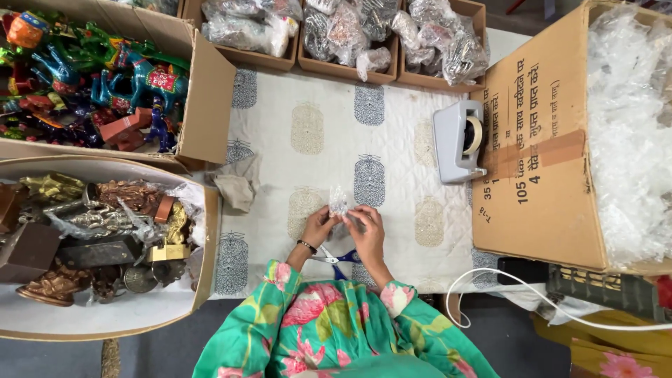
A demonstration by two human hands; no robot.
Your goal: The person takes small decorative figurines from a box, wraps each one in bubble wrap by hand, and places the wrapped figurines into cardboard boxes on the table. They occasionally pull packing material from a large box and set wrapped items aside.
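Both hands meet at the middle of the counter [392, 119], over its white quilted cloth printed with grey and tan motifs. The left hand [318, 227] and the right hand [367, 229] are each closed narrowly around a small clear plastic packet [339, 203], which stands up between the fingertips; what sits inside it is too small to make out, possibly a small pale trinket. Just below the hands, at six o'clock from the packet, blue-handled scissors [338, 257] lie on the cloth, partly hidden by the wrists. At two o'clock, well apart from the hands, a grey tape dispenser [458, 140] stands with its tan roll facing right. Beyond it, at three o'clock, a big brown cardboard carton [539, 140] lies open, a strip of brown tape and dark printed lettering on its flap, and it is filled with crumpled clear plastic bags [630, 126]. At twelve o'clock three shallow brown trays [350, 70] hold wrapped silvery pieces in clear bags. At ten o'clock an open carton [206, 98] holds brightly painted figurines [91, 77] in green, blue and red. At nine o'clock a pale oval tub [105, 318] holds brass and bronze-coloured figures [98, 224]. A crumpled beige cloth [236, 185] lies beside it, and a white cable [532, 294] loops at four o'clock.
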